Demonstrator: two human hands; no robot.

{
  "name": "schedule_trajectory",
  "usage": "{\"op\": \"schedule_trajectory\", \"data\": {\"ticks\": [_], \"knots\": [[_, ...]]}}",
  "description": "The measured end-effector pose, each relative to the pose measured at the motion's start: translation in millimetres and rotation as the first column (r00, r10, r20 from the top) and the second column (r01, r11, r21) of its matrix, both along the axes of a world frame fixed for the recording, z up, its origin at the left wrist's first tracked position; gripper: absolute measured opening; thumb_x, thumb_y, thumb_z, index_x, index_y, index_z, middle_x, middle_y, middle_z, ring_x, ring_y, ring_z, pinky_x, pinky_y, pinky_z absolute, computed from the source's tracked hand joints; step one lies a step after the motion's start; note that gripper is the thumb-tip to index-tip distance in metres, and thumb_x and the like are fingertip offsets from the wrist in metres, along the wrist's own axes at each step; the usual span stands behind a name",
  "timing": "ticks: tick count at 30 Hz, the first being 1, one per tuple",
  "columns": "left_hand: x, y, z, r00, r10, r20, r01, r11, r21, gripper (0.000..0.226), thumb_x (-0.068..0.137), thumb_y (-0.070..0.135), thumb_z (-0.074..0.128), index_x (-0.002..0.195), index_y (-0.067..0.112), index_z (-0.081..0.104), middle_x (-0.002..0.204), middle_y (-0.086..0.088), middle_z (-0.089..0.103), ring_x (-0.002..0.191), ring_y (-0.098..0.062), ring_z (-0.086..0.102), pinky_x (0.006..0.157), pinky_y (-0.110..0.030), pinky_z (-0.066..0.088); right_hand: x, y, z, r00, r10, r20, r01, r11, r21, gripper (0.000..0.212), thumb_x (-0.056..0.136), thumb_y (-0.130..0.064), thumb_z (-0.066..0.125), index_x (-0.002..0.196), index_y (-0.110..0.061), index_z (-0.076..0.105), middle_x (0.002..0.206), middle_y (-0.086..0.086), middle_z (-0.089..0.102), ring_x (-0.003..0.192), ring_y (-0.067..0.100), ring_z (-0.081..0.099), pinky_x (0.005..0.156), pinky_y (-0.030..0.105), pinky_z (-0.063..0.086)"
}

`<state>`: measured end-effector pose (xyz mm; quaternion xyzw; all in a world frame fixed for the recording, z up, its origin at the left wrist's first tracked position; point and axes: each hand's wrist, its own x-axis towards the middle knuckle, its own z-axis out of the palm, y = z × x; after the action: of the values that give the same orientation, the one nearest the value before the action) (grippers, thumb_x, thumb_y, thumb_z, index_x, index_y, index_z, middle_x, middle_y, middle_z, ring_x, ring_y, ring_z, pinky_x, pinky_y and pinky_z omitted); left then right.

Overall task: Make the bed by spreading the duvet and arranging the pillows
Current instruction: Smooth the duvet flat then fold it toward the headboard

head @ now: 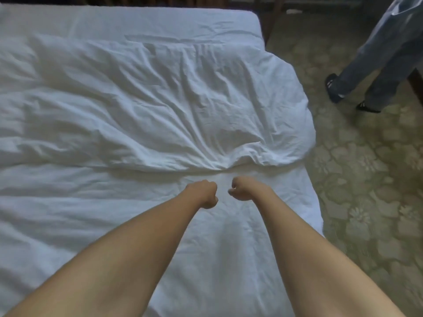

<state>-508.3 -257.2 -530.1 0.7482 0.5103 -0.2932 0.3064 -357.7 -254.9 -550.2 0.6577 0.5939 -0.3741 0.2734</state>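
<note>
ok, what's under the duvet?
The duvet lies rumpled across the bed, on the white sheet, which shows in front of and beyond it. Whatever lies beneath its folds is covered; no pillows show.

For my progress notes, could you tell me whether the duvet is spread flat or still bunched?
Still bunched: the duvet lies creased in a heap, its near edge folded, leaving bare sheet in front.
</note>
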Motion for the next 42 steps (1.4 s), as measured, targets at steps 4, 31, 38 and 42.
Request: {"op": "schedule_trajectory", "data": {"ticks": [4, 31, 38, 42], "knots": [[-55, -29, 51, 0.997, 0.07, -0.018, -0.069, 0.996, 0.061, 0.03, 0.099, 0.03, 0.043, 0.122, 0.013, 0.052, 0.128, -0.008, 0.053, 0.112, -0.029, 0.054, 0.085, -0.04, 0.044, -78, -24, 40, 0.996, 0.034, -0.087, -0.026, 0.995, 0.094, 0.035, 0.097, -0.036, 0.048, 0.124, -0.015, 0.057, 0.128, 0.007, 0.057, 0.113, 0.028, 0.055, 0.098, 0.044, 0.047], [-675, -364, 279, 0.61, 0.776, 0.16, -0.782, 0.558, 0.28, 0.012, 0.095, 0.019, 0.046, 0.101, 0.009, 0.047, 0.096, -0.011, 0.057, 0.072, -0.024, 0.06, 0.068, -0.033, 0.049, -694, -264, 296, 0.798, 0.581, -0.162, -0.51, 0.793, 0.333, 0.028, 0.097, -0.024, 0.047, 0.111, -0.005, 0.064, 0.093, 0.008, 0.075, 0.078, 0.019, 0.075, 0.076, 0.035, 0.06], [-823, -392, 249, 0.466, 0.875, 0.131, -0.868, 0.424, 0.258, 0.007, 0.091, 0.015, 0.044, 0.092, 0.009, 0.048, 0.081, -0.007, 0.056, 0.067, -0.024, 0.059, 0.062, -0.03, 0.046, -878, -276, 270, 0.671, 0.723, -0.162, -0.672, 0.686, 0.281, 0.028, 0.098, -0.024, 0.045, 0.113, -0.006, 0.06, 0.098, 0.007, 0.073, 0.082, 0.018, 0.074, 0.08, 0.035, 0.06], [-909, -403, 231, 0.373, 0.923, 0.09, -0.912, 0.348, 0.216, 0.012, 0.091, 0.013, 0.043, 0.088, 0.005, 0.051, 0.081, -0.011, 0.053, 0.07, -0.026, 0.059, 0.067, -0.033, 0.049, -971, -260, 247, 0.643, 0.749, -0.16, -0.703, 0.66, 0.266, 0.028, 0.097, -0.021, 0.045, 0.112, -0.006, 0.063, 0.096, 0.007, 0.073, 0.084, 0.02, 0.073, 0.083, 0.037, 0.059]]}}
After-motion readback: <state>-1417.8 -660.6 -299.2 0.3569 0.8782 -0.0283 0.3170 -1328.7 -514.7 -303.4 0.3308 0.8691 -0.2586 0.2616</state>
